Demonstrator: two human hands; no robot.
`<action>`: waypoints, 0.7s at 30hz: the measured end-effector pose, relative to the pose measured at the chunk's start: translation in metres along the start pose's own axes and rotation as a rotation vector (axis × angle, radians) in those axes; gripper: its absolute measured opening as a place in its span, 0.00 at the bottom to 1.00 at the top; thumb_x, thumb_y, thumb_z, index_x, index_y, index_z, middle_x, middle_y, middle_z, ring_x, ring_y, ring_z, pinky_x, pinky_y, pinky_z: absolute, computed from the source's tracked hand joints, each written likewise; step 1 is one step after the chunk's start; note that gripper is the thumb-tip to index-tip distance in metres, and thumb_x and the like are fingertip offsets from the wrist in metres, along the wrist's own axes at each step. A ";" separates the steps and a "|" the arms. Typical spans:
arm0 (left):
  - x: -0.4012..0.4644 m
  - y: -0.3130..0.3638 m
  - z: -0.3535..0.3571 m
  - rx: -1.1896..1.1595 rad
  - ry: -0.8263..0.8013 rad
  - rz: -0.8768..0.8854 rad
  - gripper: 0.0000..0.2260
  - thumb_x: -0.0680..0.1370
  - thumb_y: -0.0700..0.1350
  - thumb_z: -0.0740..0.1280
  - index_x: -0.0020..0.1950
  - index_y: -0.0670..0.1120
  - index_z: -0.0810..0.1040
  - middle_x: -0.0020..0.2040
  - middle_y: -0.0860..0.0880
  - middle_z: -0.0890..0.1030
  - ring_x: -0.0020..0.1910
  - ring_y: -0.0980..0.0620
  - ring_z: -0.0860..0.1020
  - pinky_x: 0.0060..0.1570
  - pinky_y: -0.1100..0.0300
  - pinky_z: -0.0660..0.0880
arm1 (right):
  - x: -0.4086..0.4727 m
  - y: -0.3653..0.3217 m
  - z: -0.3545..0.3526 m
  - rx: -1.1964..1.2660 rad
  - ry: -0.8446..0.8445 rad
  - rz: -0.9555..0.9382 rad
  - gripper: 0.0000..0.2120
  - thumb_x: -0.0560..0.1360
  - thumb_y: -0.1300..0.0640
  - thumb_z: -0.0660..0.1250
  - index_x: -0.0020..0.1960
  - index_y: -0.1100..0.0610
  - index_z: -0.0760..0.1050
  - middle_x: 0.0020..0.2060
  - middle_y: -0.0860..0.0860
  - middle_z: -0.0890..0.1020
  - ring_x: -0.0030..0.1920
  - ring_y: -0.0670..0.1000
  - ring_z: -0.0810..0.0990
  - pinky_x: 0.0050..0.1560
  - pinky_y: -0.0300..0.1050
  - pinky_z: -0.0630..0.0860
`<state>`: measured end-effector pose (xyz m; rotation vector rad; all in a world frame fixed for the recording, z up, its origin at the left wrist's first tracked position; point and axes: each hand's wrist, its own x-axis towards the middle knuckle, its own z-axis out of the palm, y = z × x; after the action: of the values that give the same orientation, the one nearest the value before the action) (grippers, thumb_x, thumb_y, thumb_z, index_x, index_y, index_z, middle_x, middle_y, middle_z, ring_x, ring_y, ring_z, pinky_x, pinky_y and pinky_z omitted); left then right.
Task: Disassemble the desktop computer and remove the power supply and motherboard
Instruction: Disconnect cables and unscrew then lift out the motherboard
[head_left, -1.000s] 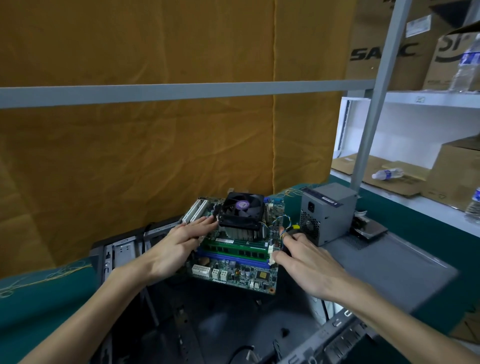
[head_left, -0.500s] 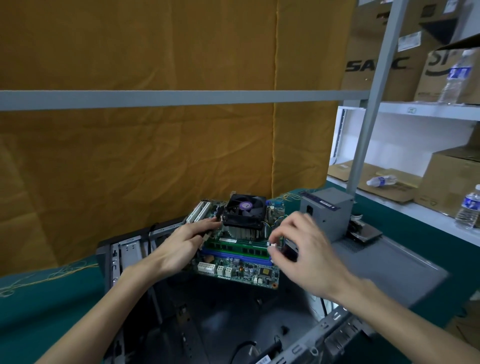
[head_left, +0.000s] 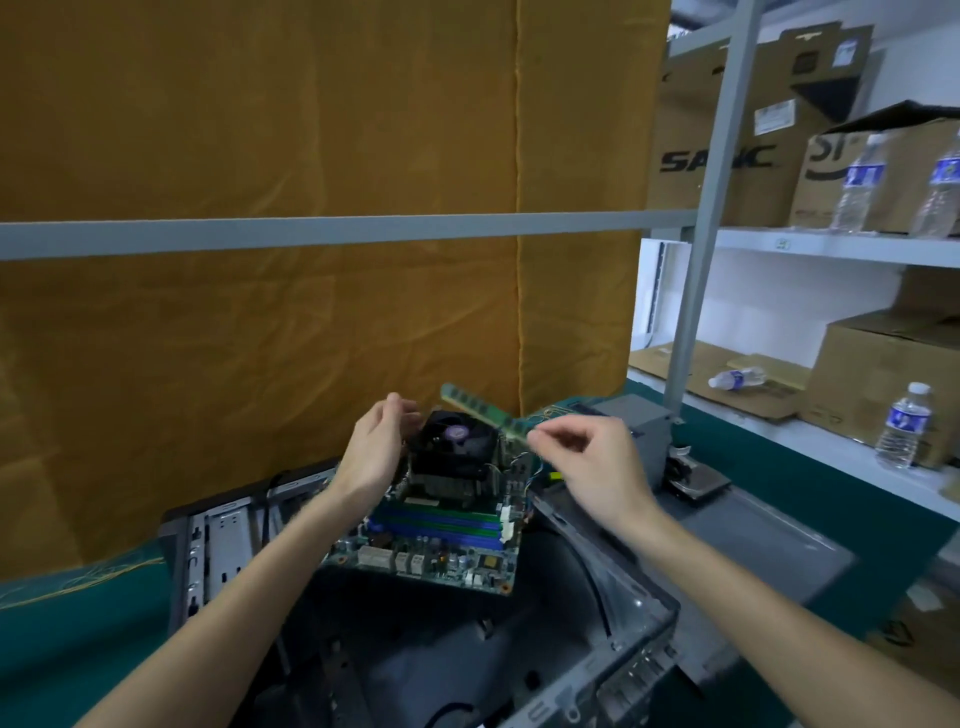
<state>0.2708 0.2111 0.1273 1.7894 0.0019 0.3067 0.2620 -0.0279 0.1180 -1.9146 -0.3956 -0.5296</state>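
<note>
Motherboard (head_left: 441, 540) between hands, left (head_left: 371, 452) bracing, right (head_left: 587, 462) pinching memory stick (head_left: 480, 408)

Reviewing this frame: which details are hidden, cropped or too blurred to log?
- Head view: the left hand covers the motherboard's left edge, so its grip is unclear.
- The RAM stick is motion-blurred; its label is unreadable.
- The right hand hides most of the power supply.
- The case is cropped at the bottom.
</note>
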 end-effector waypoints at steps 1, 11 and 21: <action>0.002 0.001 0.005 0.057 -0.012 0.003 0.21 0.87 0.54 0.53 0.70 0.43 0.73 0.65 0.47 0.78 0.65 0.49 0.75 0.68 0.51 0.69 | 0.007 0.010 -0.010 0.018 0.039 0.042 0.03 0.75 0.59 0.76 0.44 0.54 0.88 0.34 0.42 0.86 0.35 0.40 0.80 0.38 0.34 0.74; 0.004 -0.020 0.036 0.158 0.053 0.120 0.25 0.78 0.56 0.71 0.73 0.52 0.72 0.59 0.57 0.79 0.56 0.61 0.79 0.49 0.67 0.76 | 0.105 0.147 -0.105 0.058 0.304 0.609 0.03 0.72 0.60 0.79 0.44 0.58 0.86 0.33 0.52 0.86 0.32 0.47 0.80 0.35 0.38 0.76; 0.003 -0.022 0.037 0.157 0.069 0.156 0.20 0.80 0.53 0.70 0.71 0.54 0.73 0.60 0.58 0.80 0.57 0.59 0.80 0.50 0.67 0.78 | 0.120 0.190 -0.090 -0.017 0.196 0.681 0.03 0.72 0.62 0.78 0.46 0.58 0.87 0.36 0.53 0.86 0.33 0.48 0.79 0.32 0.39 0.76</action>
<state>0.2849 0.1813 0.0986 1.9381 -0.0670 0.4913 0.4427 -0.1798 0.0652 -1.8475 0.3845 -0.2562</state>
